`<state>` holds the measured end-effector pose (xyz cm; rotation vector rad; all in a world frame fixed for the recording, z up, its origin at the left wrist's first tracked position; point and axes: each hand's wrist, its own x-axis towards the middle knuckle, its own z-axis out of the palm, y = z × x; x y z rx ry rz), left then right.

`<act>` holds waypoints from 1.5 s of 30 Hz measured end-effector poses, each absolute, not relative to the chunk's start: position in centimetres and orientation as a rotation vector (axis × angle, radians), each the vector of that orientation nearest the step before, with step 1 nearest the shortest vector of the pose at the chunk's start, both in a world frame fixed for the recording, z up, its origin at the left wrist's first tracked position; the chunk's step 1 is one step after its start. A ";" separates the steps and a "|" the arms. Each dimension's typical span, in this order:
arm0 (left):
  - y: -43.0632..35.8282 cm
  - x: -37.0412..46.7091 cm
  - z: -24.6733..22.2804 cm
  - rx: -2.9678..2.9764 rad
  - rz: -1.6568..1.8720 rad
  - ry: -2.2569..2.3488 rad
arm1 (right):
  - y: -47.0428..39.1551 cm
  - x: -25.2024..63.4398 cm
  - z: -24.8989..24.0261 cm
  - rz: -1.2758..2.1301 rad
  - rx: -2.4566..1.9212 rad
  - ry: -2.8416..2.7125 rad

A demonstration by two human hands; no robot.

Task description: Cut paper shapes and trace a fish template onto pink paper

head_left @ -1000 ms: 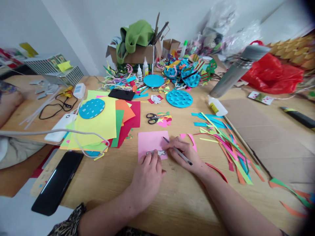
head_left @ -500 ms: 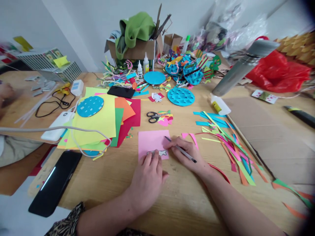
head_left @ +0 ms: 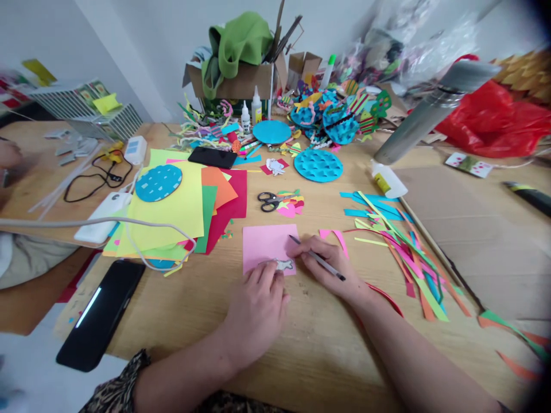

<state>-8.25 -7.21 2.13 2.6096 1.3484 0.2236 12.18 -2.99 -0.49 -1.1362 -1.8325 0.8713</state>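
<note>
Our left hand (head_left: pixel 258 312) grasps nothing; its fingers lie spread over a small pale cutout (head_left: pixel 284 264), apparently holding it down near the close edge of a pink sheet (head_left: pixel 266 242). Our right hand (head_left: pixel 329 258) pinches a slim pen (head_left: pixel 330 268), one end above the sheet beside the cutout; contact with the paper cannot be told.

Progress, by our judgement: cutout placed, pen in hand. Any line around the cutout is too fine to make out, and part of its outline is hidden under the left fingers. The pink sheet's visible edges are straight, so we record no shape cut from it yet.

Just ahead of the hands, scissors (head_left: pixel 267 202) lie with blades over finished-looking small paper shapes (head_left: pixel 293 209). Beyond the right hand's knuckles: pink offcuts (head_left: pixel 341 240); farther right, loose coloured strips (head_left: pixel 402 255). Left of and beyond the left hand: stacked coloured sheets (head_left: pixel 188 209).
</note>
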 end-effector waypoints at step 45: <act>-7.5 -8.5 1.6 2.905 0.028 1.300 | -3.2 12.0 0.3 0.848 -1.037 -1.959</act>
